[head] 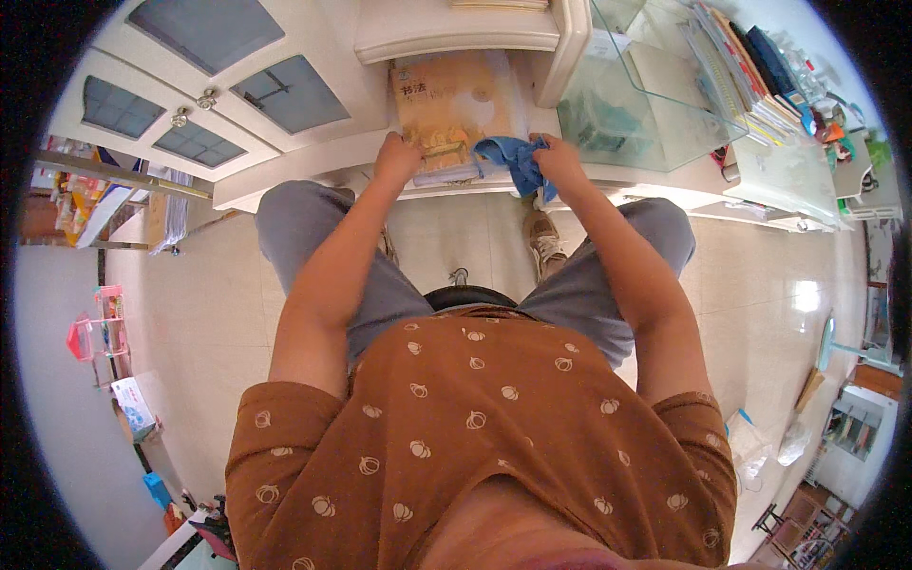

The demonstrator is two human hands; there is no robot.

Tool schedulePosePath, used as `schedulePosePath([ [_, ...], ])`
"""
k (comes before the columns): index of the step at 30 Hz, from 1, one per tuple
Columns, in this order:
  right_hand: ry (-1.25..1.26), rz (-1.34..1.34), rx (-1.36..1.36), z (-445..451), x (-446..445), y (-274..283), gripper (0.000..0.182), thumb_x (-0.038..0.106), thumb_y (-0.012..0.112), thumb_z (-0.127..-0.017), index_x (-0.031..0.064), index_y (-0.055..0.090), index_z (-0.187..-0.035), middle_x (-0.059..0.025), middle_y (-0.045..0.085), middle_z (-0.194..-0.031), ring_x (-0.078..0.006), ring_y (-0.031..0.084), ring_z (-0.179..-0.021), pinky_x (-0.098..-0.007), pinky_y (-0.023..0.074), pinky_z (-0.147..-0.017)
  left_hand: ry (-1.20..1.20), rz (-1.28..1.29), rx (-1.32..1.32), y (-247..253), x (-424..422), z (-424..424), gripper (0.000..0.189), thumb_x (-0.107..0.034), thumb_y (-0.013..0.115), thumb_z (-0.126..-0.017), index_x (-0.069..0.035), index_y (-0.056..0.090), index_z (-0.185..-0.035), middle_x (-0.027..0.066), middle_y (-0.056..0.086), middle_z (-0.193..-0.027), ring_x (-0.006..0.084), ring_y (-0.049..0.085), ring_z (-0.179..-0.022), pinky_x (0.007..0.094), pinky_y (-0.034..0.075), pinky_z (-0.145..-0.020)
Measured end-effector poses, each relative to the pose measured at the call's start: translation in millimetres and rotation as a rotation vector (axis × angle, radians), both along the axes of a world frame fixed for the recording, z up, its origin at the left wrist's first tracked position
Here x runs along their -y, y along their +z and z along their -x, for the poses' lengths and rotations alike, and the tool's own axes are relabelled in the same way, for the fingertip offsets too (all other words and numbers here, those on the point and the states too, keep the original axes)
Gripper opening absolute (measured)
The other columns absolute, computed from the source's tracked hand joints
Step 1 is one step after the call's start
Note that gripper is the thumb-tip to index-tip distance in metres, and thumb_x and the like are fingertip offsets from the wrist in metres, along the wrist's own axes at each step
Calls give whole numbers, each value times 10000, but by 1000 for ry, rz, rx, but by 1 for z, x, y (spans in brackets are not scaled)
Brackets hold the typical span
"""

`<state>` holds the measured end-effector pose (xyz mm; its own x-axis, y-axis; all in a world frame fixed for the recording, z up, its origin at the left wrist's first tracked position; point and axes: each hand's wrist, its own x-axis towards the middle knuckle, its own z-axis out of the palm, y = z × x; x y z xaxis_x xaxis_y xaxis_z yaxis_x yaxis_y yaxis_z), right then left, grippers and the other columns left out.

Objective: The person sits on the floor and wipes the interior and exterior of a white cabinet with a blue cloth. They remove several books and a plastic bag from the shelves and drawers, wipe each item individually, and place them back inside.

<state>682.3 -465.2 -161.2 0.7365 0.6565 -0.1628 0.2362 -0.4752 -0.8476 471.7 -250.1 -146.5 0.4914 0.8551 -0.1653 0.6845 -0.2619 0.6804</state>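
Note:
A stack of books (pixel 452 107) with an orange-yellow printed cover lies in a low white cabinet opening before me. The cover bears writing, and clear plastic seems to show along its right side. My left hand (pixel 399 158) is closed at the stack's near left edge, fingers curled against it; its fingertips are partly hidden. In my right hand (pixel 559 162) is a crumpled blue cloth (pixel 520 160), which hangs over the near right corner of the stack and down past the cabinet's front edge.
Glass panels (pixel 655 128) stand on the right side of the cabinet, with upright books and folders (pixel 748 71) beyond. White cabinet doors (pixel 192 92) with knobs rise at left. I sit on a dark round seat (pixel 470 293), knees close to the cabinet front.

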Motion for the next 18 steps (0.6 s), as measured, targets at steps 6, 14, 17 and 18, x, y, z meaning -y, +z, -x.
schedulePosePath([
  [6,4,-49,-216,37,17,5,398,120,554,-776,62,645,-1158,-171,681,-1021,-264,651,-917,-336,491,-802,158,151,249,-19,25,40,403,-180,688,-763,57,552,-1061,191,659,-892,278,641,-836,366,495,-726],
  [14,-160,-129,-385,26,6,-11,338,241,650,-823,-6,658,-1054,-113,689,-934,-214,645,-836,-339,494,-753,176,427,487,-14,27,40,360,-234,661,-835,-16,605,-1117,108,651,-969,226,603,-819,349,477,-701],
  [17,-6,-133,-562,27,1,2,361,305,687,-839,-29,663,-974,-98,683,-871,-206,645,-755,-338,502,-692,329,733,471,-27,16,42,374,-275,655,-837,-33,610,-1118,96,650,-1002,232,604,-853,386,476,-713],
  [18,22,-136,-587,29,1,-1,364,318,691,-842,-29,663,-947,-97,682,-858,-202,643,-727,-334,502,-668,287,725,535,-25,19,41,356,-246,652,-844,-24,609,-1118,94,653,-1001,235,614,-871,389,485,-738],
])
